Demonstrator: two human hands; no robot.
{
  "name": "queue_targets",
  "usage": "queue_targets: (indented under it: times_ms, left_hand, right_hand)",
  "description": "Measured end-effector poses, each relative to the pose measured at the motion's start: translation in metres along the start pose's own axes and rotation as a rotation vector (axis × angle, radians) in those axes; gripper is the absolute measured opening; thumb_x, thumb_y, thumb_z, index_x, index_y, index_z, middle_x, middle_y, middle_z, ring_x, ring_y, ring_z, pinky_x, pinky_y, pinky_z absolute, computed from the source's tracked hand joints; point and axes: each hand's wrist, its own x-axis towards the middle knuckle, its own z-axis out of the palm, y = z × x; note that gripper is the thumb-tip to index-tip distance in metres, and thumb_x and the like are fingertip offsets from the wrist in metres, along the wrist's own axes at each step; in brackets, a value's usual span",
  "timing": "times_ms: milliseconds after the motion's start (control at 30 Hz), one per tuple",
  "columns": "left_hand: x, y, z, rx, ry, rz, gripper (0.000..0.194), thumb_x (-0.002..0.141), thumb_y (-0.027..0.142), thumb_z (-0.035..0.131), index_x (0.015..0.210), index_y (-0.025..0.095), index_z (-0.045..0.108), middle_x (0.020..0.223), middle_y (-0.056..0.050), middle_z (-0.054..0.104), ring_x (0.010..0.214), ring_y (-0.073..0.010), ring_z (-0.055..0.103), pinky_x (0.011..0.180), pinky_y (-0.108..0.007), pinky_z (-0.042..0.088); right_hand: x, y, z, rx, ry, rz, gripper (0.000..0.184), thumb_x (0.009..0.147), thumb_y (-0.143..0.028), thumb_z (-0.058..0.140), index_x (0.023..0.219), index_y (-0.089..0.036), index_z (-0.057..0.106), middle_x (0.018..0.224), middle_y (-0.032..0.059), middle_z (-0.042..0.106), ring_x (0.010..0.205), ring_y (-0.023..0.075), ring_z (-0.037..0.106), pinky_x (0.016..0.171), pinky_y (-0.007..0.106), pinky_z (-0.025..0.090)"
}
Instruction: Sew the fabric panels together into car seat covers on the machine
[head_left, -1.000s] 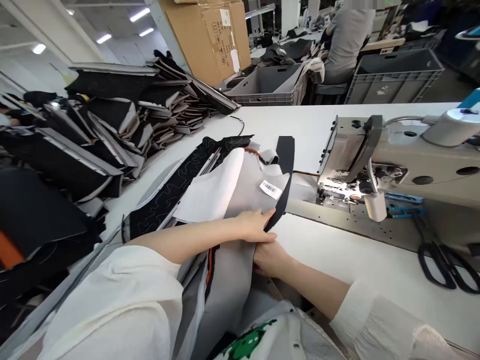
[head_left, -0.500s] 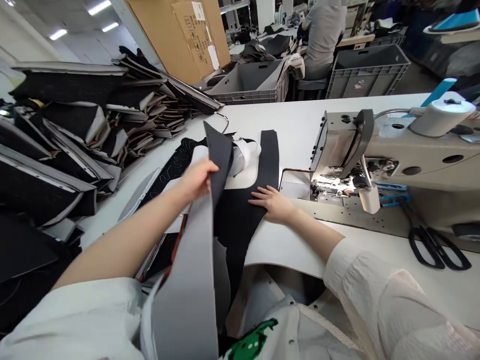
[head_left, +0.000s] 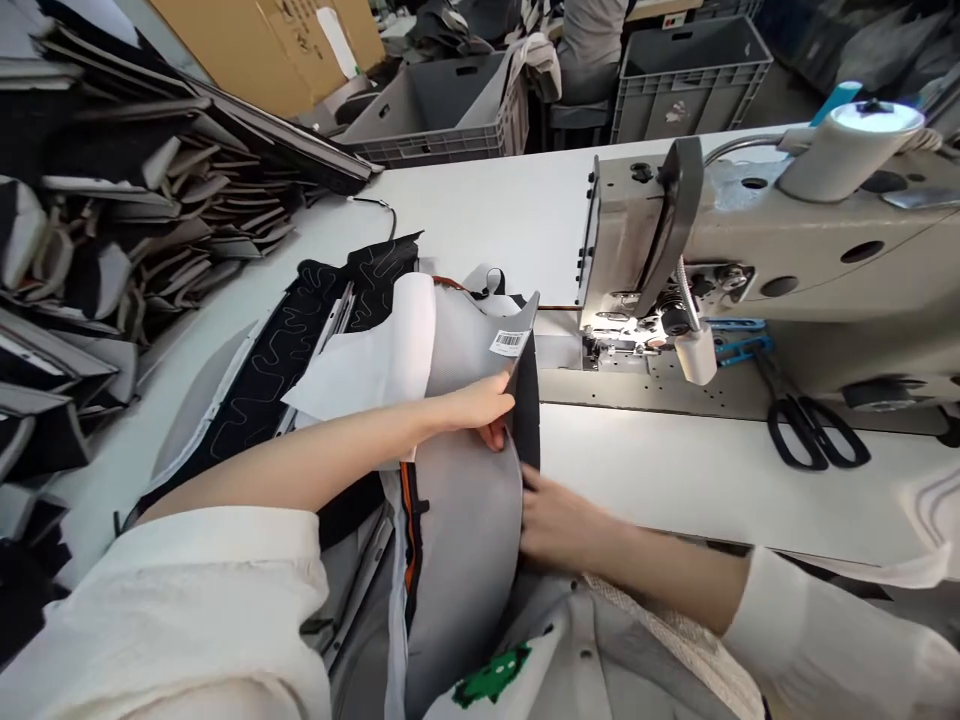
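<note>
My left hand (head_left: pixel 480 408) pinches the edge of a grey-backed fabric panel (head_left: pixel 465 500) just below its white barcode label (head_left: pixel 510 342). The panel's black face (head_left: pixel 529 400) shows along the right edge. My right hand (head_left: pixel 559 520) grips the same panel lower down at the table's front edge, fingers curled under the fabric. Under the panel lie a white lining sheet (head_left: pixel 367 365) and a black piece with stitched wavy lines (head_left: pixel 292 335). The sewing machine (head_left: pixel 750 250) stands to the right, its lit needle area (head_left: pixel 637 335) close to the panel's top corner.
Black scissors (head_left: pixel 814 430) lie on the machine bed at right. Stacked black and grey cut pieces (head_left: pixel 112 220) crowd the left side. Grey crates (head_left: pixel 450 100) and a cardboard box (head_left: pixel 262 40) stand behind the white table (head_left: pixel 705 480). Another person sits at the far back.
The panel was flipped from black side up to grey backing up. My left hand came down to its labelled edge; my right hand left the table top and took hold lower down.
</note>
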Motion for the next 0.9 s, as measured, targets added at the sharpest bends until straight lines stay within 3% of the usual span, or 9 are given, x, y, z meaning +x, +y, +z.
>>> queue_targets:
  times_ms: [67, 133, 267, 367, 467, 533, 667, 767, 900]
  left_hand:
    - [-0.001, 0.011, -0.019, 0.193, -0.132, -0.121, 0.063, 0.086, 0.023, 0.04, 0.144, 0.013, 0.017, 0.048, 0.007, 0.049, 0.047, -0.021, 0.061, 0.049, -0.031, 0.051]
    - [0.007, 0.024, -0.039, 0.503, -0.178, -0.144, 0.057, 0.09, 0.039, 0.041, 0.141, 0.015, 0.03, 0.053, 0.004, 0.053, 0.053, -0.0219, 0.062, 0.055, -0.033, 0.052]
    - [0.051, 0.025, -0.066, 1.086, 0.189, 0.413, 0.042, 0.09, 0.047, 0.041, 0.099, 0.016, 0.067, 0.095, -0.012, 0.067, 0.093, -0.028, 0.063, 0.083, -0.039, 0.048]
    - [0.086, 0.003, -0.073, 1.085, 0.482, 0.708, 0.053, 0.087, 0.045, 0.047, 0.13, 0.012, 0.052, 0.14, -0.016, 0.047, 0.13, -0.0326, 0.039, 0.107, -0.044, 0.03]
    - [0.107, -0.016, -0.078, 0.94, 0.572, 0.683, 0.078, 0.088, 0.05, 0.044, 0.15, 0.011, 0.017, 0.148, -0.015, 0.037, 0.136, -0.0343, 0.026, 0.11, -0.05, 0.018]
    - [0.114, -0.017, -0.081, 0.909, 0.528, 0.701, 0.077, 0.09, 0.05, 0.039, 0.152, 0.014, 0.012, 0.143, -0.013, 0.045, 0.134, -0.0329, 0.03, 0.11, -0.053, 0.013]
    - [0.119, 0.001, -0.083, 0.938, 0.555, 0.738, 0.06, 0.092, 0.049, 0.036, 0.145, 0.019, 0.035, 0.125, -0.009, 0.061, 0.119, -0.0301, 0.043, 0.104, -0.049, 0.022]
    - [0.116, 0.017, -0.08, 1.033, 0.703, 0.561, 0.054, 0.093, 0.052, 0.033, 0.125, 0.017, 0.058, 0.098, -0.013, 0.069, 0.103, -0.0326, 0.053, 0.093, -0.049, 0.032]
    - [0.106, 0.014, -0.067, 1.165, 0.819, 0.37, 0.061, 0.091, 0.054, 0.037, 0.129, 0.01, 0.056, 0.091, -0.019, 0.066, 0.102, -0.0374, 0.053, 0.09, -0.052, 0.034]
  right_hand:
    - [0.0, 0.035, -0.008, -0.072, 0.102, -0.035, 0.023, 0.087, -0.026, 0.052, 0.102, -0.021, 0.069, 0.104, 0.0075, 0.069, 0.109, 0.0257, 0.054, 0.113, 0.055, 0.018]
    - [0.011, 0.059, -0.011, -0.097, 0.164, 0.021, 0.026, 0.082, -0.03, 0.056, 0.1, -0.017, 0.07, 0.098, 0.011, 0.07, 0.104, 0.0271, 0.056, 0.11, 0.052, 0.026]
    - [0.031, 0.064, -0.001, -0.132, 0.238, 0.154, 0.022, 0.078, -0.018, 0.056, 0.092, -0.012, 0.071, 0.09, 0.0126, 0.07, 0.096, 0.0264, 0.059, 0.103, 0.044, 0.035]
    - [0.031, 0.054, 0.006, -0.148, 0.304, 0.146, 0.021, 0.078, -0.015, 0.054, 0.091, -0.013, 0.07, 0.091, 0.0113, 0.07, 0.098, 0.0255, 0.058, 0.103, 0.043, 0.034]
    - [0.027, 0.051, 0.007, -0.174, 0.304, 0.14, 0.019, 0.079, -0.015, 0.053, 0.088, -0.015, 0.07, 0.085, 0.0102, 0.07, 0.097, 0.0251, 0.057, 0.103, 0.045, 0.033]
    - [0.026, 0.051, 0.007, -0.184, 0.295, 0.14, 0.018, 0.08, -0.016, 0.052, 0.086, -0.016, 0.069, 0.082, 0.0094, 0.069, 0.094, 0.0245, 0.057, 0.102, 0.045, 0.034]
    - [0.028, 0.053, 0.009, -0.192, 0.355, 0.139, 0.016, 0.08, -0.016, 0.053, 0.08, -0.017, 0.068, 0.079, 0.0071, 0.069, 0.089, 0.0233, 0.057, 0.1, 0.043, 0.036]
    - [0.029, 0.054, 0.011, -0.206, 0.381, 0.163, 0.015, 0.08, -0.016, 0.053, 0.081, -0.017, 0.069, 0.084, 0.0076, 0.069, 0.095, 0.024, 0.056, 0.105, 0.043, 0.034]
    - [0.027, 0.045, 0.014, -0.214, 0.332, 0.241, 0.014, 0.079, -0.02, 0.057, 0.083, -0.015, 0.07, 0.088, 0.0102, 0.069, 0.101, 0.0268, 0.055, 0.113, 0.046, 0.027]
